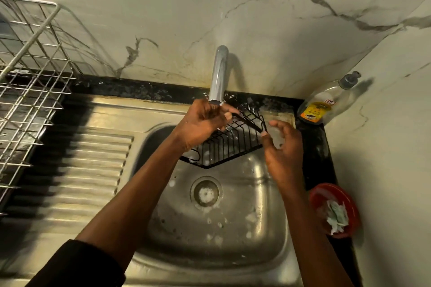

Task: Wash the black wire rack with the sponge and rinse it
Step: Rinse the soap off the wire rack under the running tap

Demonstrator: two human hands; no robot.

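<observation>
A steel wire dish drainer point(30, 91), cut off at the left edge, stands beside the ribbed drainboard. Over the stainless sink point(268, 212), under the chrome tap point(218, 74), the left hand point(200, 123) grips the black wire rack point(229, 144); the right hand point(283, 147) is open, fingertips touching its corner. A clear soap bottle point(326, 102) and a red bowl point(314, 196) of crumpled scraps sit on the dark bench point(319, 147).

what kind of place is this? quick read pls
Most likely a home kitchen sink corner: a steel sink with ribbed drainboard under a faucet, a wire dish rack beside it, and a pump soap bottle against the marble-look wall.
</observation>
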